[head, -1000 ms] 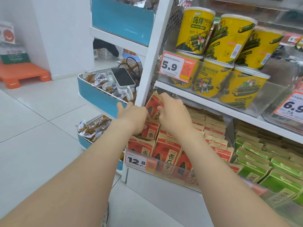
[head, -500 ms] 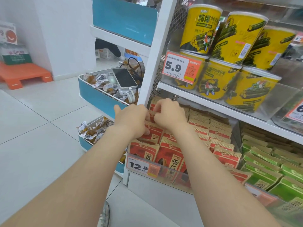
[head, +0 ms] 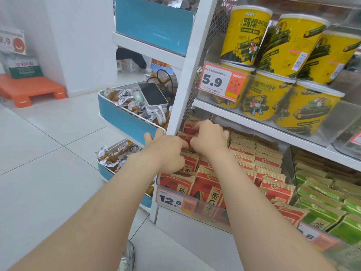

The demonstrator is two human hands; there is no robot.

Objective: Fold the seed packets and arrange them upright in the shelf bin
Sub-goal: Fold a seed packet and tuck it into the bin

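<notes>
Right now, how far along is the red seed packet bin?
Roughly midway, at a guess. Done: the right-hand rows stand upright with their tops folded over. In hand: the left hand and right hand grip one red packet towards the back of the bin, in its left column. Left: the front packets in that column lean back, faces showing, apparently not yet folded.

Red seed packets (head: 207,189) upright in shelf bin (head: 197,207)

Bright, even light surrounds me; a soft sheen lies on the glossy white floor tiles (head: 48,153). The frame edges bow, and the orange-and-white price tag (head: 316,238) at my far right blurs.
</notes>
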